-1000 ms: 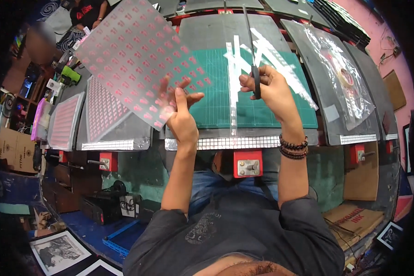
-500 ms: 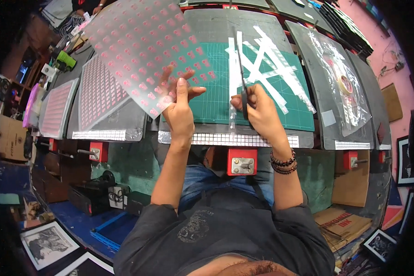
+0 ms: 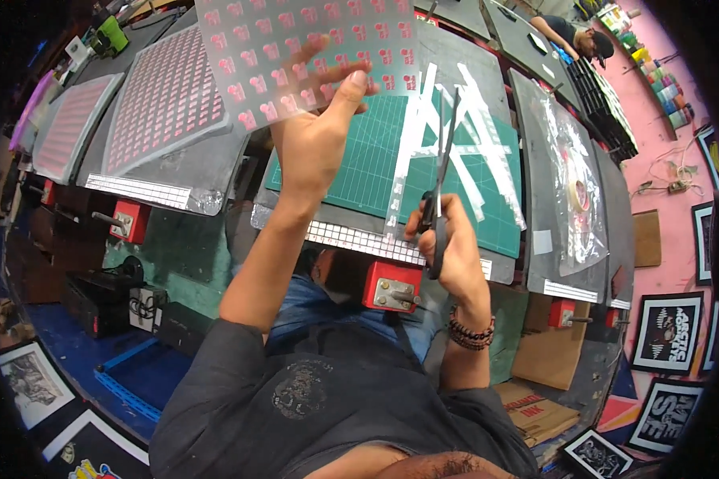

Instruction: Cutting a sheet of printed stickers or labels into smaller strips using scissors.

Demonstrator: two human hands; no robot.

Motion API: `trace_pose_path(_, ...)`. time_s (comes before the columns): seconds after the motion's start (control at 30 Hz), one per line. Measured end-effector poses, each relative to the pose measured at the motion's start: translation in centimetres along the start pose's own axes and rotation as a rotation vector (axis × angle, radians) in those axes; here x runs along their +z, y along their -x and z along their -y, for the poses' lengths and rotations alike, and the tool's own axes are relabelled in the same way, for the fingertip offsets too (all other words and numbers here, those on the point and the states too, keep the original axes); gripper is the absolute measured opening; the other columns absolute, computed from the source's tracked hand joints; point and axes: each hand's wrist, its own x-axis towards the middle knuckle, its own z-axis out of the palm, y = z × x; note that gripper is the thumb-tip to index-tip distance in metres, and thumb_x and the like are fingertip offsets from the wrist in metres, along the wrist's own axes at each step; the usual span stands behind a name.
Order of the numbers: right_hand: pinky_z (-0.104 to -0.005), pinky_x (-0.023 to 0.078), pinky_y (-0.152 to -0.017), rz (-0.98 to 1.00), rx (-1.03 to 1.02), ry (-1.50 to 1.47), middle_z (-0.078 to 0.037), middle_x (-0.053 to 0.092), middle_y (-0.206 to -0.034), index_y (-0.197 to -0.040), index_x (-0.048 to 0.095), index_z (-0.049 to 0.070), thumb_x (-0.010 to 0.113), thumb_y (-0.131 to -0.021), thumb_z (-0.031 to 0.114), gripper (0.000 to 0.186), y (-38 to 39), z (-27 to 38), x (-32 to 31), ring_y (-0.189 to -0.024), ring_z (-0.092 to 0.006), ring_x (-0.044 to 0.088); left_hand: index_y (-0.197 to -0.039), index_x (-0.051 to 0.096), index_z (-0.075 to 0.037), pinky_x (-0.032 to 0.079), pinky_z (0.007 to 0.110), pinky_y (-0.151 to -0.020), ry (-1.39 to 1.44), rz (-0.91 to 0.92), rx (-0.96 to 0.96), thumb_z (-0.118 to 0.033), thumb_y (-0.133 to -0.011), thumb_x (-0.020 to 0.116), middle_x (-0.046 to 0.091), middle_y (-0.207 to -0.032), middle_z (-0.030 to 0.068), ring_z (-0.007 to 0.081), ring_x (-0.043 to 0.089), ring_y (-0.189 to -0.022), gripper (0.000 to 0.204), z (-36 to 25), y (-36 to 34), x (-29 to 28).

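My left hand (image 3: pixel 310 152) is raised above the far left part of the green cutting mat (image 3: pixel 359 180). It grips the lower edge of a translucent sheet (image 3: pixel 256 64) with rows of small pink prints, thumb in front and fingers showing through from behind. The sheet's top runs out of the picture. Nearer to me, my right hand (image 3: pixel 461 259) is closed round the handles of black scissors (image 3: pixel 434 209), whose blades point away over the mat. Several long, pale cut strips (image 3: pixel 465 172) lie crossed on the mat beyond the scissors.
A larger pink-printed sheet (image 3: pixel 164 100) and a stack of similar sheets (image 3: pixel 76 132) lie on boards to the left. On the right board rest a clear plastic bag (image 3: pixel 563 172) and a tape roll (image 3: pixel 578 196). A co-worker (image 3: pixel 571 40) bends over at far right.
The view has shifted. My left hand has carried the sheet upward and right, turning it more level. My right hand has drawn the scissors nearer to me.
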Motion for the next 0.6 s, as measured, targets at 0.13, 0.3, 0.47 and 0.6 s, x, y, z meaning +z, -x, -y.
trace_pose_path(0.13,-0.0248,0.048,-0.070,0.031,0.036,0.033,-0.005,0.064,-0.091,-0.110,0.047,0.001,0.079,-0.085,0.021,0.045,-0.3,0.2,0.6,-0.081,-0.0093,0.059,-0.137,0.043,-0.001,0.060,0.032,-0.074,0.112,-0.001,-0.004,-0.007,-0.095,0.066,0.070,-0.109,0.0159,0.0233,0.073,-0.089,0.048,-0.2,-0.2,0.9)
trace_pose_path(0.3,-0.0216,0.044,-0.064,0.035,0.022,0.032,-0.003,0.063,-0.089,-0.107,0.048,0.001,0.080,-0.083,0.018,0.044,-1.4,0.4,1.3,-0.079,-0.0066,0.057,-0.137,0.042,0.000,0.061,0.034,-0.078,0.116,0.021,-0.042,-0.005,-0.095,0.065,0.070,-0.109,0.0171,0.0253,0.073,-0.089,0.049,0.5,0.4,1.3)
trace_pose_path(0.47,-0.0187,0.041,-0.057,0.031,0.062,0.013,-0.002,0.061,-0.081,-0.104,0.049,0.000,0.077,-0.084,0.011,0.036,-2.7,1.0,2.1,-0.068,-0.0038,0.053,-0.136,0.044,0.001,0.061,0.034,-0.079,0.137,0.022,-0.058,-0.006,-0.096,0.065,0.070,-0.111,0.0171,0.0245,0.073,-0.090,0.046,2.1,0.5,0.7)
trace_pose_path(0.6,-0.0192,0.042,-0.058,0.014,0.085,-0.026,-0.002,0.061,-0.081,-0.105,0.049,-0.001,0.076,-0.084,0.010,0.036,-3.3,1.1,2.4,-0.069,-0.0044,0.054,-0.111,0.065,0.005,0.060,0.030,-0.078,0.207,0.027,-0.132,-0.007,-0.096,0.065,0.072,-0.097,0.0110,0.0187,0.072,-0.087,0.020,2.9,0.8,0.4)
